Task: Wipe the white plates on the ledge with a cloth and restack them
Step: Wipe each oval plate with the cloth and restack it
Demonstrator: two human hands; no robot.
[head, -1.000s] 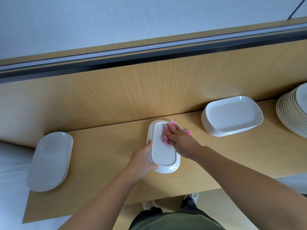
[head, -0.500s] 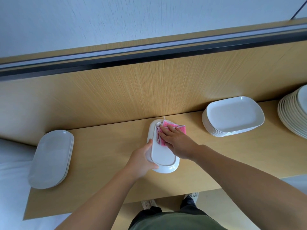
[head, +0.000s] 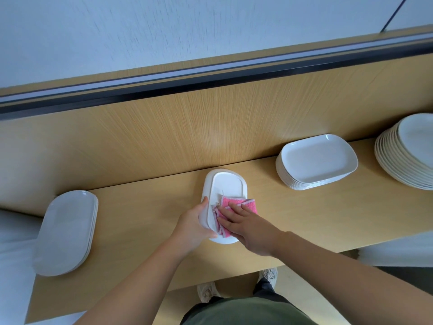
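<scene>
Head view: your left hand point(head: 194, 227) grips the plate point(head: 225, 186) by its rim. Your right hand point(head: 248, 227), fingers flat, presses the cloth point(head: 236, 204) onto it.

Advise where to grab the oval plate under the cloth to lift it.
Take the oval plate by its long left rim, coming from the left, as the left hand does now: it lies flat and the raised rim gives a lip to pinch. The right hand presses the cloth over the near right part.
</scene>
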